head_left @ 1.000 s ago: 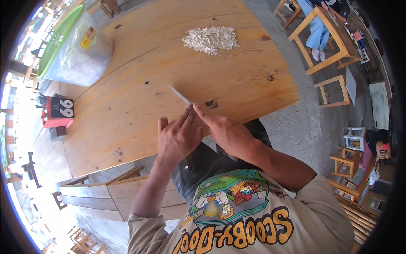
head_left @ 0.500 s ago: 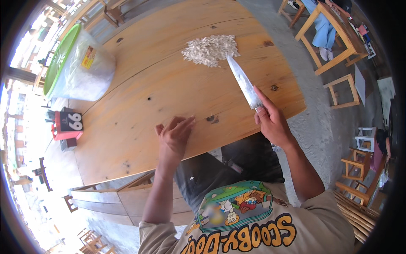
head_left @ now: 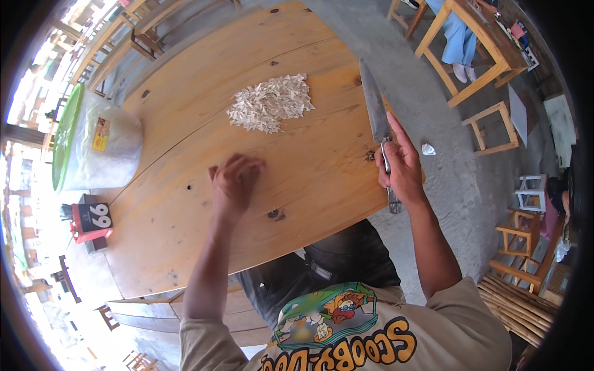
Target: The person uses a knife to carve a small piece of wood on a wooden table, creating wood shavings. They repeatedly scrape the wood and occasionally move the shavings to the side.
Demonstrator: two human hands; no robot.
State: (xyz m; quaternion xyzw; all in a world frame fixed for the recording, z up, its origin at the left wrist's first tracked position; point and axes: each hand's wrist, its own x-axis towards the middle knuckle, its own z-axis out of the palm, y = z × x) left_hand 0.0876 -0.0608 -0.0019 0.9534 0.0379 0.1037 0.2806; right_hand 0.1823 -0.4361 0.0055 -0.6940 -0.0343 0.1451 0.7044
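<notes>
My right hand (head_left: 402, 167) is closed round the handle of a kitchen knife (head_left: 374, 102), with the index finger stretched along it. The blade points away from me over the table's right edge, apart from the pile. Loosely bent and slightly blurred, my left hand (head_left: 235, 179) is over the wooden table (head_left: 167, 229) with nothing seen in it. Beyond that hand lies a heap of small whitish, flake-like pieces (head_left: 272, 102); I cannot tell what they are.
At the left stands a clear plastic tub with a green lid (head_left: 114, 148). Nearer me is a black and red holder (head_left: 91, 221). A person in light blue trousers (head_left: 456, 37) sits by another table at the far right. Wooden stools (head_left: 520, 235) and a white scrap (head_left: 428, 149) are on the floor.
The knife in my right hand has moved away from the heap to the table's right edge, its blade turned more upright. My left hand's fingers are more bent. The whole view has shifted.
</notes>
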